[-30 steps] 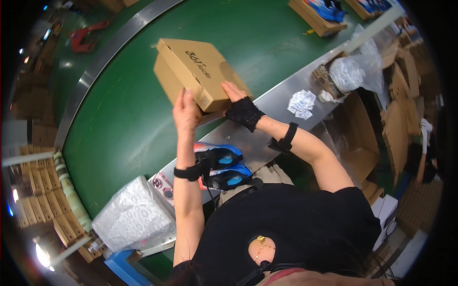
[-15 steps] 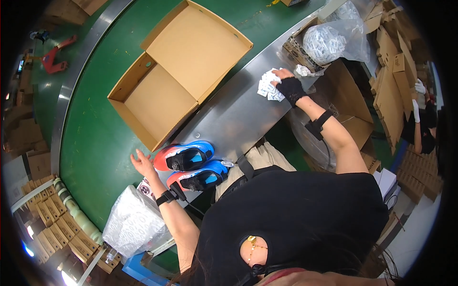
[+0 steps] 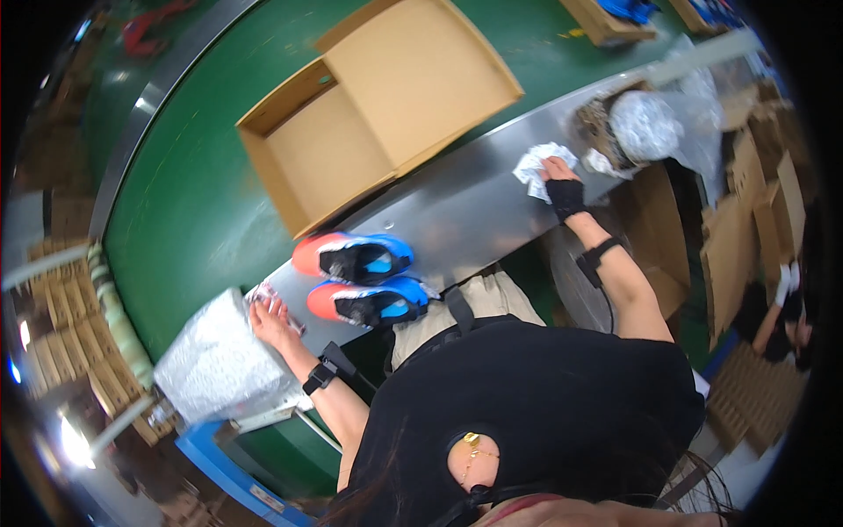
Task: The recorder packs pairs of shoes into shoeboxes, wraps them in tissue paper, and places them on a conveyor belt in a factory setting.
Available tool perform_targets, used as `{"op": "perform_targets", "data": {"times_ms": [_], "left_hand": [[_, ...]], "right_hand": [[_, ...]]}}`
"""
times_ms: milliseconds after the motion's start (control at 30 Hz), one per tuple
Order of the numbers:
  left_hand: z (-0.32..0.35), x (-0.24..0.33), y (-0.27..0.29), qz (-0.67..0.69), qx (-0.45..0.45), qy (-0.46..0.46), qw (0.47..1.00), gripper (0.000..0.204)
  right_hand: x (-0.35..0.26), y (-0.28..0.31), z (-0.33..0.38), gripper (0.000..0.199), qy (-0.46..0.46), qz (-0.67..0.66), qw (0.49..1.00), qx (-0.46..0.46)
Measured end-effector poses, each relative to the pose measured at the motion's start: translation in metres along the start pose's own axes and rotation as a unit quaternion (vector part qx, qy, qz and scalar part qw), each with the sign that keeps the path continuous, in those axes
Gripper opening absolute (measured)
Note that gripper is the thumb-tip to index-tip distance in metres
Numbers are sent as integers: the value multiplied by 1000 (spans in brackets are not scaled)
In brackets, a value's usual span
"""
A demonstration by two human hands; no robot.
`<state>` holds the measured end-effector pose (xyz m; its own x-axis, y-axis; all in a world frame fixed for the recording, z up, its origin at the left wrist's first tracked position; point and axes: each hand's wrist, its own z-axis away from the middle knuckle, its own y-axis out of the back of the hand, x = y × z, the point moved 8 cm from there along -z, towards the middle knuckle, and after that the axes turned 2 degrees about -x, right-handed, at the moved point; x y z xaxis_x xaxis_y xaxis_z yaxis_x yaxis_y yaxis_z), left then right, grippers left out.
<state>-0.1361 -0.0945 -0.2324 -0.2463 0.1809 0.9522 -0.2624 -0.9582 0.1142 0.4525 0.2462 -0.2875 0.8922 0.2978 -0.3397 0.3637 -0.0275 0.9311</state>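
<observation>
Two running shoes (image 3: 367, 300), red, white and blue with black openings, lie side by side on the steel edge of the work surface. My left hand (image 3: 275, 327) is bare, its fingers bent and slightly apart over a small red-and-white printed item (image 3: 270, 297), partly hidden beneath it. My right hand (image 3: 560, 176), in a black fingerless glove, has its fingertips pinched on a loose heap of white sachets (image 3: 530, 172); how many it grips is hidden. Beyond the shoes an open brown shoebox (image 3: 329, 167) lies with its lid folded back.
Right of the heap stands a carton (image 3: 601, 132) with a clear bag of sachets (image 3: 645, 126). A plastic-wrapped white bundle (image 3: 224, 360) sits by my left forearm. Another person's gloved hand (image 3: 788, 283) shows at far right. Stacked brown boxes (image 3: 70, 303) stand at far left.
My left hand has drawn back from beside the shoebox to the red-and-white item. My right hand stays at the sachets, its fingers more gathered. The whole view has shifted and turned slightly.
</observation>
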Motion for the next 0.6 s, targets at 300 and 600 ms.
{"op": "perform_targets", "data": {"times_ms": [300, 600], "left_hand": [[-65, -27, 138, -80, 144, -31, 986, 28], [-128, -27, 216, -564, 42, 5, 824, 76]], "right_hand": [[-136, 52, -31, 22, 32, -113, 989, 94], [-408, -28, -62, 63, 219, -198, 949, -112]]}}
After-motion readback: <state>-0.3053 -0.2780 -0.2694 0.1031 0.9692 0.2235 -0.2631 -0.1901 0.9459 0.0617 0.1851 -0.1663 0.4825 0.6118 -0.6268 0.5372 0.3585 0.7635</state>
